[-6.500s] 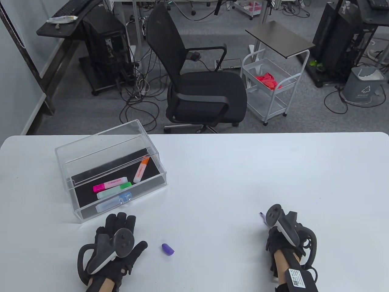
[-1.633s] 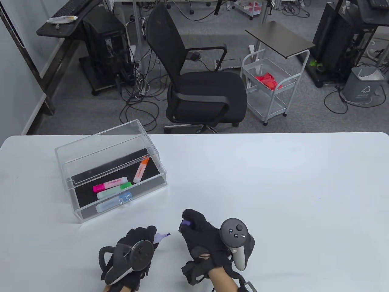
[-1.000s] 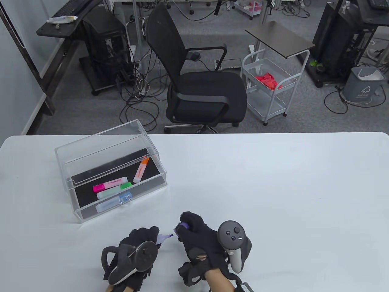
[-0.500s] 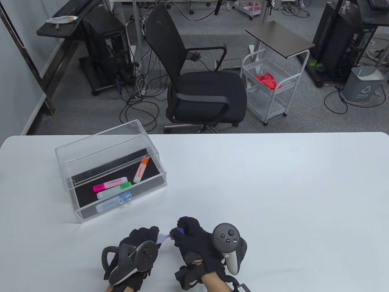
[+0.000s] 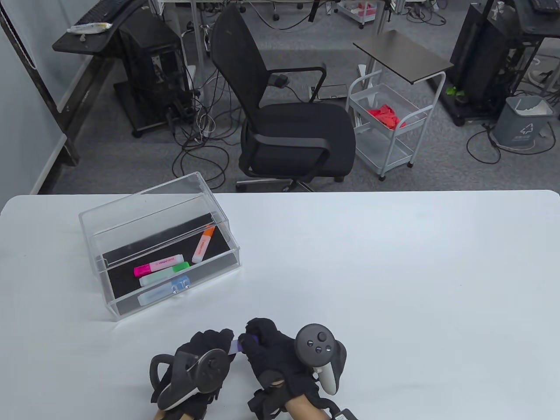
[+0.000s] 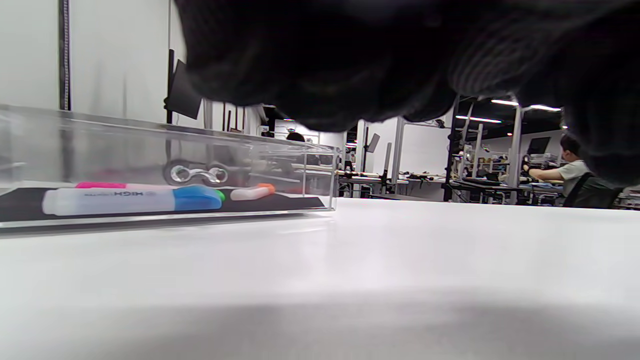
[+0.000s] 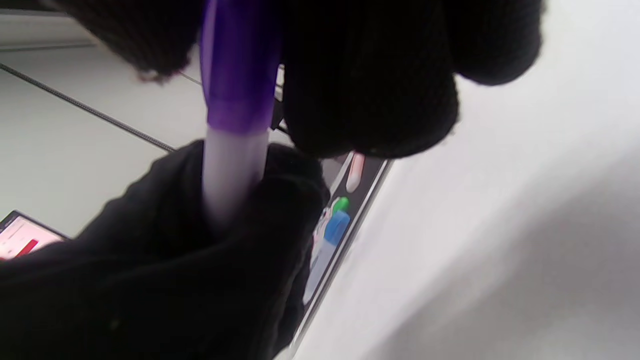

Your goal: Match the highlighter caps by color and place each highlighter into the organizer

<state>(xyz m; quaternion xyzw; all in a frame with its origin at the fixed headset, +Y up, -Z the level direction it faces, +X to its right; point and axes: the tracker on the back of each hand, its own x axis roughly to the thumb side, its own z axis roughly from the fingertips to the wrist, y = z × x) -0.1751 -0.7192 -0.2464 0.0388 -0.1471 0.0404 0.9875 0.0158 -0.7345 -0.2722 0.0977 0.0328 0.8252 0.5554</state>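
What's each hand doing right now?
Left hand: grips the purple highlighter body.
Right hand: pinches the purple cap, seated on it.

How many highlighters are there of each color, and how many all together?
Pink highlighter: 1, in the clear box
Green highlighter: 1, in the box
Blue highlighter: 1, in the box
Orange highlighter: 1, in the box
Purple highlighter: 1, held between the left hand and the right hand
Total: 5 highlighters
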